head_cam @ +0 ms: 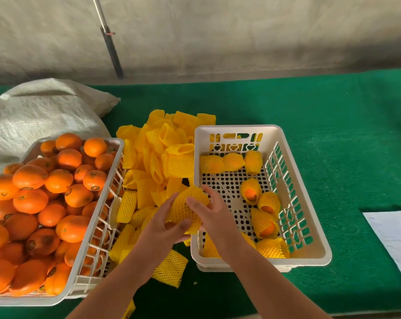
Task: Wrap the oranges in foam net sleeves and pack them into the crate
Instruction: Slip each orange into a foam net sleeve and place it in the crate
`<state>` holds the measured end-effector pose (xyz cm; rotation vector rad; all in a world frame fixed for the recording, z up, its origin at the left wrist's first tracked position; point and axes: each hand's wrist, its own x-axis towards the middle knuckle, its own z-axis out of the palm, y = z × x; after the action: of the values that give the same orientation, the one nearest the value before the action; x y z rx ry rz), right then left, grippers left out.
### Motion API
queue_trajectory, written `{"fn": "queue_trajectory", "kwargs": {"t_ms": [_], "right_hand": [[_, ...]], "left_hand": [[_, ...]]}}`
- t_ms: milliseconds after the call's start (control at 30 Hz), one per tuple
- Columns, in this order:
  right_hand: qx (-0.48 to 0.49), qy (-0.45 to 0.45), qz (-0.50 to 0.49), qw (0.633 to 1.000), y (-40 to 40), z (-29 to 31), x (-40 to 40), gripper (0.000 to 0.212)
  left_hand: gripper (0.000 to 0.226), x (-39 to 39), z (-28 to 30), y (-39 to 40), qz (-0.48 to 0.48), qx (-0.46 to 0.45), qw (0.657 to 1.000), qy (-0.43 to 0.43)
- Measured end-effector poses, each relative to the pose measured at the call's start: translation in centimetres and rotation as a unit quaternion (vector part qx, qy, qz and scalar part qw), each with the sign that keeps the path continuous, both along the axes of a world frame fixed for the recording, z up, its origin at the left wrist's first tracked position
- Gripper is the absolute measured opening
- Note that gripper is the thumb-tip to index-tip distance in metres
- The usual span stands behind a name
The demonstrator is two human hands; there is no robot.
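Green felt table (310, 107), frame centre: left hand (162, 229) and right hand (214, 212) together, gripping foam net sleeve (185, 203) over orange (169, 225); sleeving step nearly done, next likely white crate (310, 256) at right.

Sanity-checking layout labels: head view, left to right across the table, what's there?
Crate of bare oranges → pile of yellow foam net sleeves → sleeved orange held by left hand and right hand → white packing crate → white paper.

Fruit-packing shed: rough concrete wall (241, 31), green-clothed table (333, 111), heaped orange crate (98, 226), woven sack (34, 116).
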<state>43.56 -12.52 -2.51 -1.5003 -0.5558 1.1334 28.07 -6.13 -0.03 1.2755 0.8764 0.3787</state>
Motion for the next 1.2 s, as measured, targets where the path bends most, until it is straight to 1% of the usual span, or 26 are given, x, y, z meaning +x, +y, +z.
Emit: {"fn": "queue_trajectory", "kwargs": {"t_ms": [67,100,133,167,200,267,300,333,367,433,500,533,600,700,767,800,867,900,967,1000,1033,1100,1167,1200], "right_hand": [[-0.015,0.019,-0.022,0.999,0.3,-0.2,1.0,0.075],[-0.021,0.019,-0.034,0.999,0.4,-0.2,1.8,0.082],[-0.029,0.008,-0.052,0.998,0.6,-0.4,2.8,0.09],[-0.041,-0.012,-0.076,0.996,0.9,-0.7,4.0,0.094],[-0.057,-0.036,-0.102,0.992,1.4,-1.2,5.4,0.093],[-0.099,-0.086,-0.148,0.98,2.5,-2.6,8.5,0.085],[-0.122,-0.109,-0.162,0.973,3.0,-3.4,10.1,0.081],[-0.143,-0.13,-0.168,0.967,3.6,-4.2,11.5,0.079],[-0.161,-0.152,-0.166,0.961,4.2,-4.8,12.7,0.078],[-0.194,-0.198,-0.147,0.95,5.4,-5.9,14.5,0.078],[-0.216,-0.235,-0.125,0.939,6.7,-6.9,15.6,0.081],[-0.225,-0.25,-0.116,0.935,7.4,-7.4,16.0,0.083],[-0.239,-0.275,-0.107,0.925,8.7,-8.2,16.6,0.085],[-0.268,-0.311,-0.09,0.907,10.2,-9.2,17.5,0.085],[-0.302,-0.334,-0.071,0.89,10.9,-9.8,18.0,0.085],[-0.318,-0.345,-0.061,0.881,11.1,-10.2,18.2,0.085],[-0.345,-0.364,-0.044,0.864,11.5,-10.9,18.6,0.085],[-0.355,-0.372,-0.038,0.857,11.6,-11.3,18.7,0.084],[-0.364,-0.389,-0.031,0.846,12.0,-11.8,18.9,0.08],[-0.366,-0.397,-0.033,0.841,12.1,-12.0,19.0,0.078],[-0.369,-0.404,-0.036,0.836,12.3,-12.2,19.0,0.077],[-0.373,-0.415,-0.041,0.829,12.5,-12.6,18.9,0.078],[-0.363,-0.413,-0.045,0.834,12.6,-13.0,18.8,0.078],[-0.354,-0.407,-0.047,0.84,12.6,-13.2,18.7,0.078]], "left_hand": [[0.07,-0.6,0.0,0.7,-0.067,0.037,0.995,0.06],[0.065,-1.4,0.0,1.4,-0.078,0.092,0.987,0.103],[0.057,-2.5,-0.1,2.5,-0.067,0.164,0.971,0.16],[0.05,-4.0,-0.2,3.6,-0.034,0.239,0.946,0.215],[0.047,-5.9,-0.4,4.7,0.011,0.308,0.916,0.257],[0.055,-10.2,-1.7,7.0,0.072,0.409,0.841,0.346],[0.063,-12.4,-2.7,8.0,0.081,0.425,0.809,0.398],[0.074,-14.3,-3.9,8.8,0.083,0.416,0.787,0.448],[0.084,-15.8,-5.0,9.3,0.082,0.391,0.777,0.487],[0.095,-17.5,-7.0,9.7,0.085,0.329,0.784,0.519],[0.097,-17.9,-8.3,9.9,0.108,0.296,0.804,0.504],[0.099,-17.9,-8.7,10.2,0.12,0.299,0.806,0.496],[0.1,-17.8,-9.1,10.9,0.13,0.304,0.797,0.505],[0.1,-18.7,-10.2,11.3,0.122,0.313,0.77,0.543],[0.098,-20.1,-11.9,12.2,0.113,0.304,0.771,0.549],[0.094,-20.8,-12.8,12.7,0.086,0.322,0.769,0.545],[0.081,-21.6,-13.8,13.1,0.021,0.378,0.756,0.534],[0.082,-21.6,-13.8,13.0,0.018,0.384,0.748,0.541],[0.094,-20.1,-12.5,12.0,0.082,0.349,0.758,0.546],[0.097,-19.4,-11.9,11.8,0.1,0.335,0.761,0.546],[0.091,-19.0,-11.4,11.8,0.082,0.329,0.771,0.539],[0.071,-18.9,-10.9,12.4,0.015,0.367,0.779,0.508],[0.07,-18.9,-10.5,12.6,-0.028,0.379,0.787,0.485],[0.072,-18.7,-10.5,12.5,-0.015,0.384,0.788,0.481]]}}
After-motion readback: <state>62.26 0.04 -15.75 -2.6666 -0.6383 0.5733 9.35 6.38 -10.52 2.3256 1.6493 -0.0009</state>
